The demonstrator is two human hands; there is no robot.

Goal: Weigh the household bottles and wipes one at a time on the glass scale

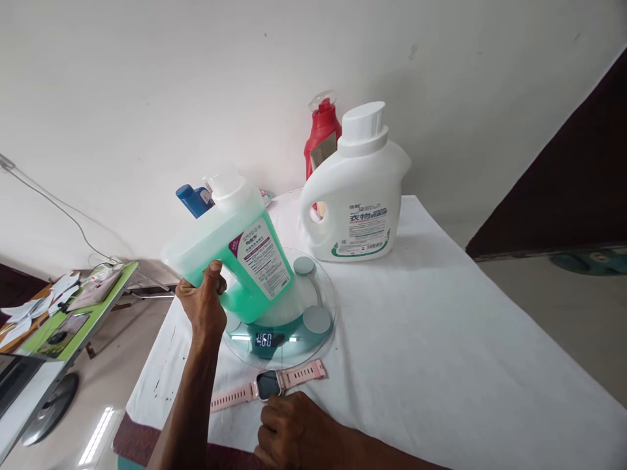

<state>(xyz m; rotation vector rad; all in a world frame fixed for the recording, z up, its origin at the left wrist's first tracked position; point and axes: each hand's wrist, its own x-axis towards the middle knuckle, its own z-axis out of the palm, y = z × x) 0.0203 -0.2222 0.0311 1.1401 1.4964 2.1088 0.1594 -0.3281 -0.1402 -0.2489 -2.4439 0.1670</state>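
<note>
My left hand (203,303) grips the handle of a clear jug of green liquid (230,245), which stands tilted on a round glass scale (321,303). The scale's display (264,339) is lit and reads about 460. My right hand (294,434) rests near the table's front edge with its fingers curled, touching a pink-strapped smartwatch (268,385) that lies flat just in front of the scale.
A big white detergent jug (360,189) stands behind the scale, with a red bottle (322,134) and a blue-capped bottle (193,199) at the wall. A white cloth (441,326) covers the table. A green side table (73,313) with papers stands at left.
</note>
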